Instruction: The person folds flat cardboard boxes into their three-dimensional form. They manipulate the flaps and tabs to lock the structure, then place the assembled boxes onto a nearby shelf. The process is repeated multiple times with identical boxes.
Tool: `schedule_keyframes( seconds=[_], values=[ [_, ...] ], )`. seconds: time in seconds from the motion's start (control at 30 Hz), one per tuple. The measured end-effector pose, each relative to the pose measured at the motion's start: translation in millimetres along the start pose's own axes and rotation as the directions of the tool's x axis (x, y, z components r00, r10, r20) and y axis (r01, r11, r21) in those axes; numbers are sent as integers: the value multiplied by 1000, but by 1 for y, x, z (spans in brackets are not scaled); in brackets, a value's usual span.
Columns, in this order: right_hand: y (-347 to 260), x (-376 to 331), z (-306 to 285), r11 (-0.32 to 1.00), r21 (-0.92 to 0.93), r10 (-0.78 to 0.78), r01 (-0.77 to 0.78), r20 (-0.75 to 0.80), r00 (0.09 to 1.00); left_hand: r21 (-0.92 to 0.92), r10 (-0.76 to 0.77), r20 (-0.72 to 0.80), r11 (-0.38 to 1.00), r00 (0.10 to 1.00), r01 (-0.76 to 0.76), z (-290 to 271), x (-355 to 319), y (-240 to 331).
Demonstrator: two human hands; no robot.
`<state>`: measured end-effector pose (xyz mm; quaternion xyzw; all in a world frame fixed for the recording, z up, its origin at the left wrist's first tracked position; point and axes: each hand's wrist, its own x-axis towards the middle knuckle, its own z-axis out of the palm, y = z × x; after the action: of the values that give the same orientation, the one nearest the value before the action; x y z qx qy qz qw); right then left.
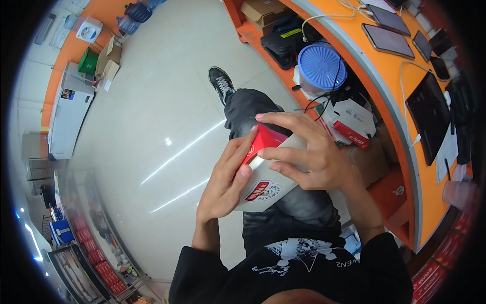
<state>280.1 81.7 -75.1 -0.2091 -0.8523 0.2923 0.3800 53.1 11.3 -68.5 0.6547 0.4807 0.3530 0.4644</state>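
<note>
A white cardboard food box [271, 176] with a red flap and a printed emblem is tilted above my lap. My left hand [221, 181] presses along its left side, the fingers together near the red flap [260, 139] and the thumb on the white panel. Over the right side and upper edge bends my right hand [320, 156]; its index finger reaches across the red flap while other fingertips rest on the white panel. The box's underside and whatever is inside it are hidden.
To the right curves an orange counter [349, 20] bearing several phones, cables and a dark tablet [429, 119]. Its lower shelf holds a blue-lidded tub [322, 65], a black case [283, 43] and another white-and-red box [355, 121]. A white chest freezer [71, 114] stands far left.
</note>
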Motion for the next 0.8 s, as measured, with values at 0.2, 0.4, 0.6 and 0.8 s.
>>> schedule_keyframes(
  seconds=[0.2,0.4,0.6,0.8],
  values=[
    [-16,3,12,979,-181,41,-96,-286,957,356,88,-172,934,981,-22,15,-18,9],
    [-44,5,4,980,-54,184,-194,-142,973,611,427,-285,771,858,-180,25,-20,10],
    [-42,9,18,963,-152,194,-222,-175,965,645,431,-301,749,851,-152,32,-19,2],
    [-33,5,27,973,60,231,-223,-306,924,660,405,-293,741,866,-123,32,-19,1]
  ],
)
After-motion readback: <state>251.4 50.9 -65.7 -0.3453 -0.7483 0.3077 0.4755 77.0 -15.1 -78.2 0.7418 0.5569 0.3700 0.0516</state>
